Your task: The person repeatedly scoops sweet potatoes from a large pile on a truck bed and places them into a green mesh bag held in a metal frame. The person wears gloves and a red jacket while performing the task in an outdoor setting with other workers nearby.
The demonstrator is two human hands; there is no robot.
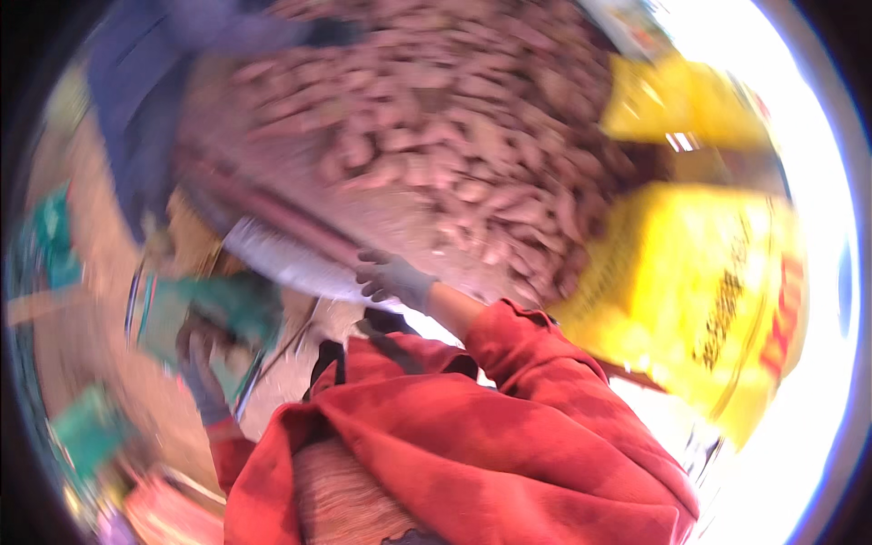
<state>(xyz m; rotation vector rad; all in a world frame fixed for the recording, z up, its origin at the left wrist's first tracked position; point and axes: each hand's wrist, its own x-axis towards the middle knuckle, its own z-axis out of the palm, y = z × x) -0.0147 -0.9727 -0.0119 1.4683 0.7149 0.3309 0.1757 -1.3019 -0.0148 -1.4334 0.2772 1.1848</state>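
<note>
A large heap of reddish tubers, probably sweet potatoes [477, 150], is spread over a surface before me. My right hand [395, 276], in a grey glove, is held over the near edge of that surface with its fingers apart and nothing in them. Down at the left, my gloved left hand [204, 347] is at a green container [163, 306]. Blur hides whether its fingers grip a brownish thing there or only hover over it.
Another person in dark blue clothing [146, 102] stands at the upper left, one gloved hand [334, 32] by the heap. Yellow printed sheeting or sacks [681, 272] line the right side. More green containers [88, 429] and a pinkish-red one [170, 511] lie at the left.
</note>
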